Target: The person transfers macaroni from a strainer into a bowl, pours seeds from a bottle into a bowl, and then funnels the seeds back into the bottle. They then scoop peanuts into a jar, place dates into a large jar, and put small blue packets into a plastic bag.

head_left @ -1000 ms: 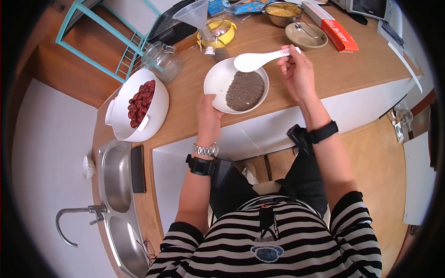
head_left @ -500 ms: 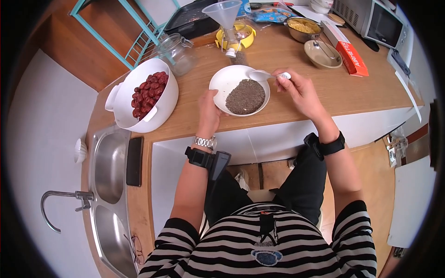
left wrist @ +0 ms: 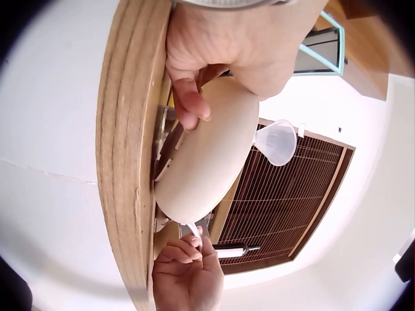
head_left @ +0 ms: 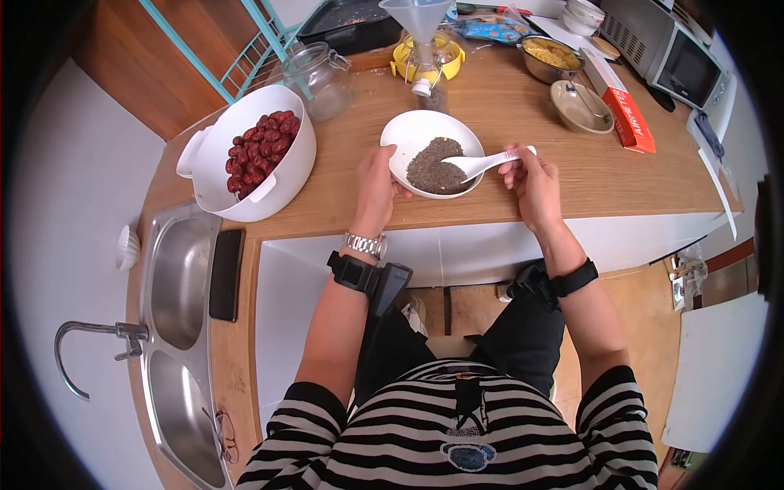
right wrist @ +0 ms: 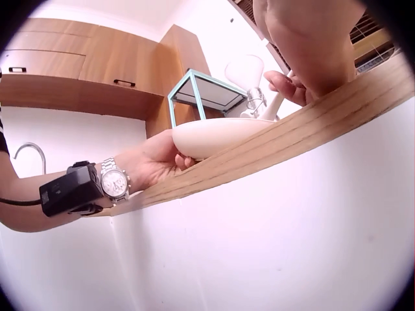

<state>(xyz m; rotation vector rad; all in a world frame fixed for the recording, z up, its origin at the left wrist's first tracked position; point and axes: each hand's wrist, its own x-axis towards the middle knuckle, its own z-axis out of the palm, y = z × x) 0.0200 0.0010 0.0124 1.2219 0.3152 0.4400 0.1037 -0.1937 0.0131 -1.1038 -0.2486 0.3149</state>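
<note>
A white bowl (head_left: 402,135) of small dark grains (head_left: 433,167) is tilted at the counter's front edge. My left hand (head_left: 377,189) grips its left side, thumb on the rim and fingers underneath, as the left wrist view shows. My right hand (head_left: 535,186) pinches the handle of a white spoon (head_left: 490,161), whose bowl end dips into the grains. Behind the bowl stands a clear bottle (head_left: 431,96) with a swing-top stopper, dark grains in its bottom, and a clear funnel (head_left: 416,18) in its mouth.
A white pot (head_left: 294,175) of red dates and a glass jar (head_left: 322,90) stand left, by the sink (head_left: 175,282). Further back are a yellow-handled bowl (head_left: 453,61), a metal bowl (head_left: 555,72), a beige dish (head_left: 584,114), an orange-and-white box (head_left: 625,114) and a microwave (head_left: 682,61).
My right hand has lowered the spoon from above the bowl's far rim into the grains. My left hand keeps its hold on the bowl. The head view has shifted.
</note>
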